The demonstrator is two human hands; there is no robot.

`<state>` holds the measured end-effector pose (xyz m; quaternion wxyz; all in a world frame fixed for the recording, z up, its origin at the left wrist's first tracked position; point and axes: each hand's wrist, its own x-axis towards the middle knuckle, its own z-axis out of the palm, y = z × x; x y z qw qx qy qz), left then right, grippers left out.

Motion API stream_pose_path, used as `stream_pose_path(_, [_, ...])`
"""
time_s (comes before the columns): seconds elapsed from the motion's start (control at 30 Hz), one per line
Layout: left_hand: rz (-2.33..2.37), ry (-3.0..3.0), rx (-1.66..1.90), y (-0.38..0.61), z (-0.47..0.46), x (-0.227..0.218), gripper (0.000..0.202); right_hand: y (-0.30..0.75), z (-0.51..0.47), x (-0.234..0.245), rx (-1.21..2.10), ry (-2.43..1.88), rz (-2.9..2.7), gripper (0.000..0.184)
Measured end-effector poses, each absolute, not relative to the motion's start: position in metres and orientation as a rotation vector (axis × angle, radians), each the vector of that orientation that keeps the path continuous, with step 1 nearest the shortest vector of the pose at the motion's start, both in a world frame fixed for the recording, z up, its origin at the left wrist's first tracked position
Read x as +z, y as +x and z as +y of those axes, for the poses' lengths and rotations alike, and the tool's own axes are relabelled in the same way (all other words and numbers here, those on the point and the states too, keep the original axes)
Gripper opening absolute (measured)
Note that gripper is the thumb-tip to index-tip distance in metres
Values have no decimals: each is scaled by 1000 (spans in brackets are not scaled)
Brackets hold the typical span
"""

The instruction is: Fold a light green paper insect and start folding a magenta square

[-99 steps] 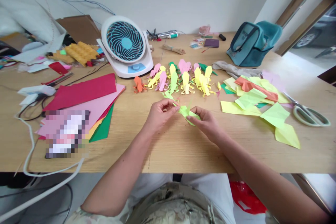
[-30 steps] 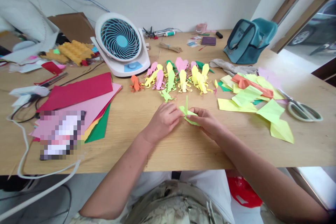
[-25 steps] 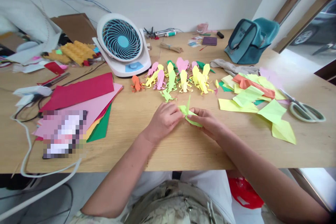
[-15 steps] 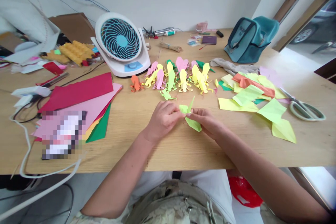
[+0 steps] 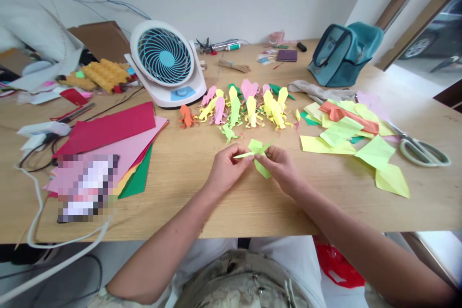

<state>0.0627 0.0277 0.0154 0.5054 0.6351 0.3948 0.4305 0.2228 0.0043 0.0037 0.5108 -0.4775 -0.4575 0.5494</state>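
Note:
A light green folded paper figure [image 5: 262, 168] is held just above the table between my two hands. Narrow folded points stick out to its left and right, with a wider flap at the top and another at the bottom. My left hand [image 5: 228, 166] pinches the left point near the centre. My right hand [image 5: 281, 166] pinches the figure at its centre and right side, thumb in front. Just beyond my hands lies a small light green paper figure [image 5: 230, 132]. Behind it stand several folded paper figures in pink [image 5: 219, 110], yellow [image 5: 252, 111], green and orange [image 5: 186, 116].
Loose paper pieces [image 5: 375, 154] and scissors [image 5: 420, 151] lie to the right. On the left are coloured sheets [image 5: 108, 127], a blurred-out object [image 5: 88, 187] and a white cable [image 5: 36, 202]. A fan [image 5: 166, 60] and a teal bag [image 5: 346, 55] stand further back.
The green paper figure has been turned and spread, so a point now sticks out left by my left hand. My left fingers have shifted from its top to that point.

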Motion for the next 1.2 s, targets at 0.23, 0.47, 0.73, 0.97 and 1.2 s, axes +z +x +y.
stream_pose_path(0.23, [921, 1269, 1015, 61, 29, 16, 25, 220, 3, 5, 1396, -1028, -1166, 44])
stream_pose_path(0.47, [984, 1361, 1138, 62, 28, 12, 18, 218, 3, 4, 1420, -1044, -1144, 43])
stream_pose_path(0.73, [909, 1243, 1181, 66, 25, 13, 21, 220, 3, -2, 1404, -1001, -1092, 38])
stream_pose_path(0.97, [910, 1297, 1168, 63, 28, 13, 25, 217, 5, 1, 1445, -959, -1063, 37])
stream_pose_path(1.2, [889, 1308, 1146, 60, 33, 7, 27, 222, 7, -4, 1473, -883, -993, 38])
